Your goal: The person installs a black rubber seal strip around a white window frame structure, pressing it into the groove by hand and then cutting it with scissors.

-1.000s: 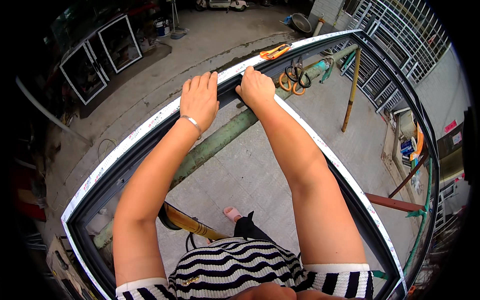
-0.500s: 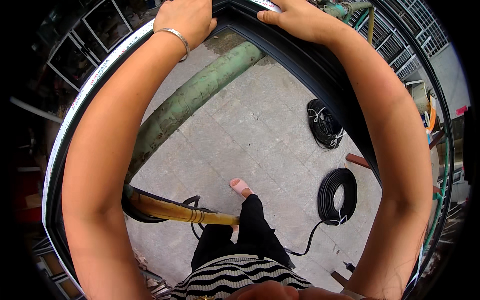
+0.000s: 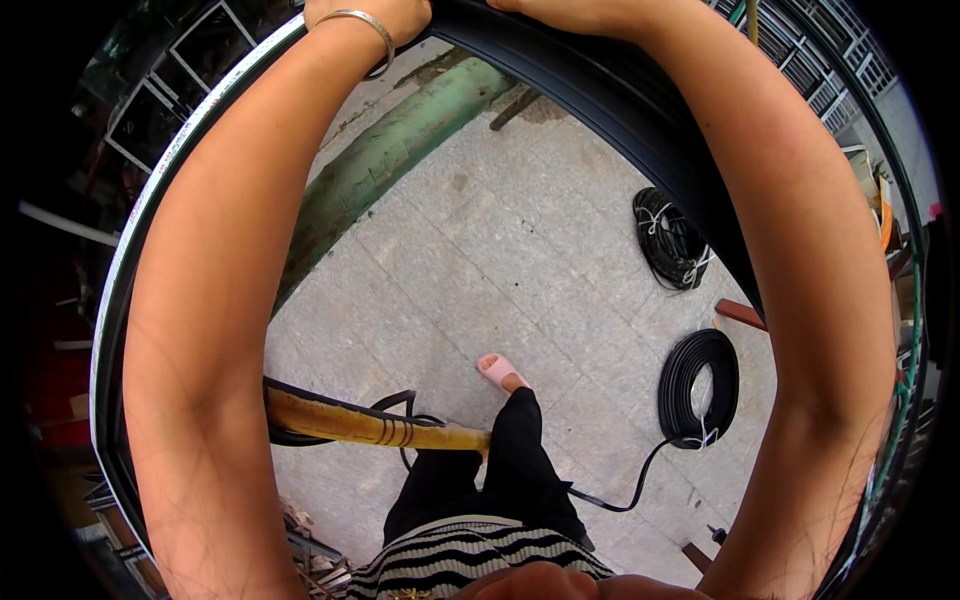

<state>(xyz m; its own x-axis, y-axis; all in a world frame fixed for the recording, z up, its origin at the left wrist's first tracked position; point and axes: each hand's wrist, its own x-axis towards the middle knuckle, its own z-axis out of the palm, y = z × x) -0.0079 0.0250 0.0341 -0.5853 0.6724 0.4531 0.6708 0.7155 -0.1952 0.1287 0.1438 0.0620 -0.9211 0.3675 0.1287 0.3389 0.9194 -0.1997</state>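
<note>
Apparently mid-handling dark frame [image 3: 625,105] with left hand [image 3: 405,12] and right hand [image 3: 548,12], picture top; cannot tell finger closure or work remaining.

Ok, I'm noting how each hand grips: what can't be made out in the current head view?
All in the head view:
Left hand: fingers cut off by the top edge; grip unclear.
Right hand: mostly cut off there too; grip unclear.
Frame: far part cut off by the top edge.
Green pipe: lower end hidden behind the left forearm.
Yellow pole: left end hidden likewise.
</note>
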